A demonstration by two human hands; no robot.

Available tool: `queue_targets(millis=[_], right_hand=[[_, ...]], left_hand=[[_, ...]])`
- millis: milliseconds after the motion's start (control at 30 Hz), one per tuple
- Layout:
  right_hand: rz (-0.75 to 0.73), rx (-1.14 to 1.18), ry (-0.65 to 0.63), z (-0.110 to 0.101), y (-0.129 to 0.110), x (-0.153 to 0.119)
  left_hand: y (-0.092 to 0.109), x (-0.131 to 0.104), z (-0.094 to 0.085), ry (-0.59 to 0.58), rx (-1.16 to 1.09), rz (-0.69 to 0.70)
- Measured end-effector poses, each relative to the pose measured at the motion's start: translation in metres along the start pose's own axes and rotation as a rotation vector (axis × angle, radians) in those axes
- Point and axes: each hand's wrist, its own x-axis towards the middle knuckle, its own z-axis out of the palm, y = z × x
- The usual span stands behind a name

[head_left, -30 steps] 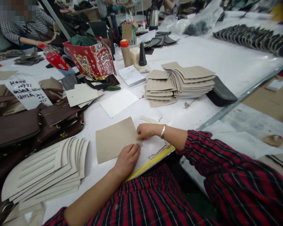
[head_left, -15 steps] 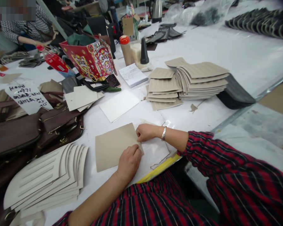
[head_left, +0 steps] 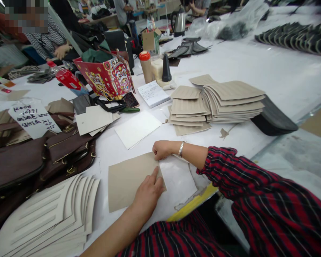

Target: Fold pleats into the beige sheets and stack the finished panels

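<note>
A flat beige sheet (head_left: pixel 128 178) lies on the white table near its front edge. My left hand (head_left: pixel 149 189) rests on the sheet's right part, index finger pointing up along it and the other fingers bent. At the sheet's upper right corner, my right hand (head_left: pixel 162 149) is closed, its fingertips pressed at the edge; whether it pinches the sheet or something small is hidden. A silver bracelet (head_left: pixel 181 149) circles the right wrist. Just beyond the sheet lies a white rectangular sheet (head_left: pixel 137 129).
Beige padded pieces (head_left: pixel 232 91) stand stacked at centre right, beside a dark curved piece (head_left: pixel 275 116). Pale curved panels (head_left: pixel 42 214) and brown bags (head_left: pixel 16 160) fill the left. Farther back are a red box (head_left: pixel 107 78), a notepad (head_left: pixel 153 93) and a person (head_left: pixel 46 43).
My right hand has moved up along the sheet's edge, away from my left hand. The left index finger has stretched out. The camera view has shifted slightly.
</note>
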Motion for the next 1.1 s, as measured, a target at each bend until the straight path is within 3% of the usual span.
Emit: queue_targets(millis=[300, 433, 500, 567, 600, 700, 767, 867, 1000, 1100], right_hand=[[0.02, -0.293, 0.09, -0.01, -0.01, 0.014], [0.112, -0.328, 0.282, -0.005, -0.019, -0.007], [0.093, -0.305, 0.479, 0.017, -0.027, -0.031], [-0.023, -0.282, 0.646, 0.054, -0.038, -0.057], [-0.113, -0.276, 0.665, 0.077, -0.043, -0.068], [-0.31, -0.288, 0.67, 0.144, -0.062, -0.086], [-0.318, -0.317, 0.686, 0.173, -0.073, -0.083], [-0.242, -0.368, 0.724, 0.188, -0.088, -0.07], [-0.179, -0.402, 0.722, 0.183, -0.1, -0.058], [-0.163, -0.372, 0.709, 0.182, -0.096, -0.063]], left_hand=[[0.001, 0.013, -0.001, -0.029, 0.052, 0.054], [-0.012, -0.001, -0.019, 0.025, -0.127, 0.118], [-0.029, -0.029, -0.024, 0.215, -0.251, 0.056], [-0.046, -0.066, -0.019, 0.446, -0.258, -0.088], [-0.052, -0.085, -0.012, 0.507, -0.22, -0.128], [-0.059, -0.128, 0.017, 0.47, -0.065, -0.125], [-0.056, -0.138, 0.033, 0.402, 0.035, -0.125], [-0.047, -0.135, 0.036, 0.331, 0.144, -0.114], [-0.042, -0.124, 0.022, 0.247, 0.184, -0.085], [-0.051, -0.128, 0.022, 0.218, 0.153, -0.072]])
